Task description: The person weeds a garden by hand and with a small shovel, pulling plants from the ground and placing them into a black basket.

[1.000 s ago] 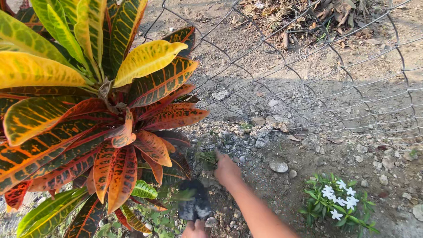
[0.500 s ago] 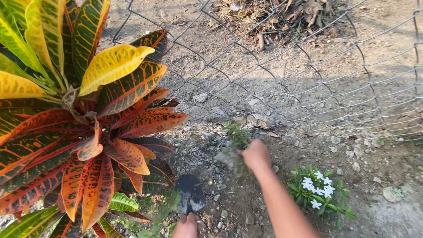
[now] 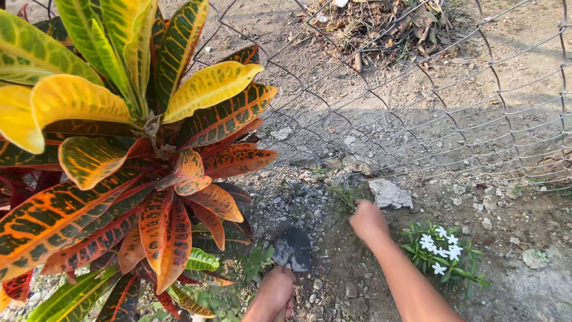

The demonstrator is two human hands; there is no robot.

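Right hand (image 3: 369, 222) is closing its grip on a wispy, limp weed (image 3: 347, 197) at frame centre, best held low; left hand (image 3: 273, 292) is gripping a stiff trowel (image 3: 292, 249).

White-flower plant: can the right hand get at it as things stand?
Probably yes. The right hand is on a green weed just beside the white-flower plant, on the same side of the wire fence, nothing between.

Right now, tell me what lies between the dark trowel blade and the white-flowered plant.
In the head view: the right hand and forearm, over bare stony soil.
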